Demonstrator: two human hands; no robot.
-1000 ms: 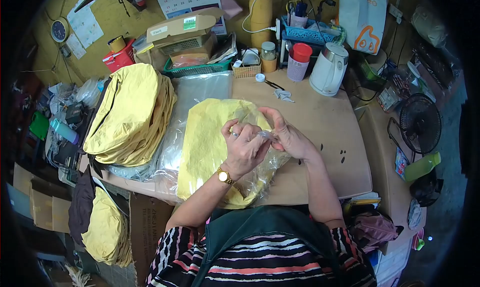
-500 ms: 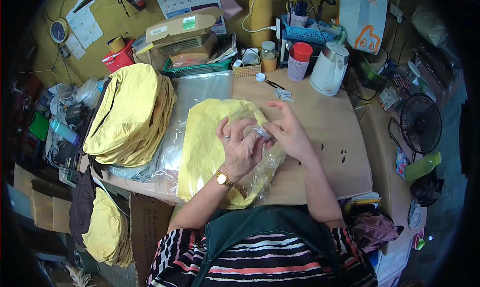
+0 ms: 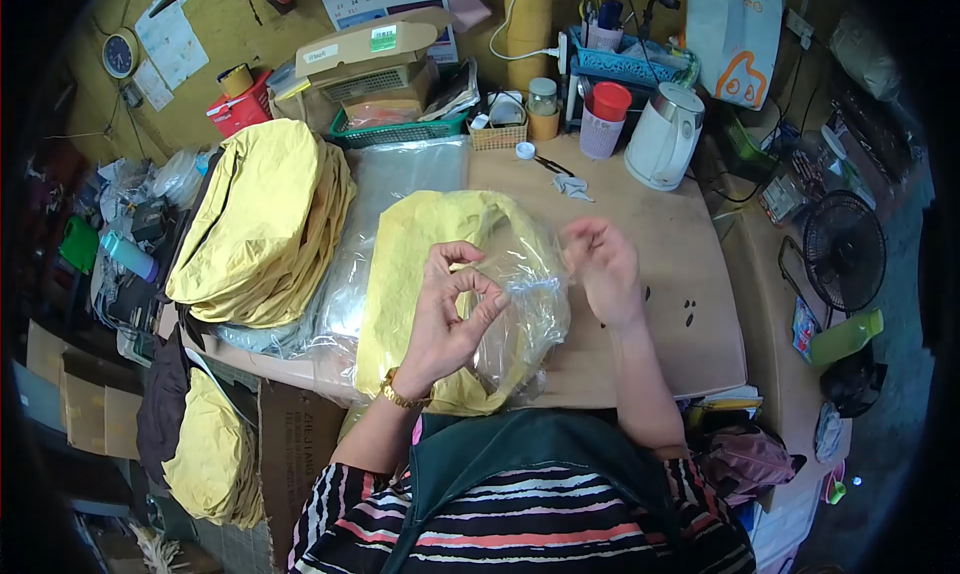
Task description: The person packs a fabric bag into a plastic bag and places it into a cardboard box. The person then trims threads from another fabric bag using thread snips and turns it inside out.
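A yellow bag [image 3: 405,234] lies on the table inside clear plastic, its curved edge looping round to the right. My left hand [image 3: 445,319] is over it, thumb and forefinger closed in a ring, their tips at the gathered edge of the clear plastic bag [image 3: 530,324]. The other left fingers are curled. Off the plastic's right side, my right hand [image 3: 605,269] is raised and slightly blurred, its fingers apart with nothing seen in them. To the left stands a stack of yellow bags [image 3: 255,224], beside flat clear plastic sleeves [image 3: 410,169].
At the back are a green basket [image 3: 400,132], a small wicker basket [image 3: 497,137], a pink cup [image 3: 600,136] and a white kettle [image 3: 663,139]. Tweezers [image 3: 552,165] lie before them. A black fan [image 3: 843,249] stands right. More yellow bags [image 3: 210,459] hang lower left.
My right hand has moved away from the plastic to the right and its fingers have spread. My left hand has turned and shifted slightly left. The gathered plastic has loosened outward.
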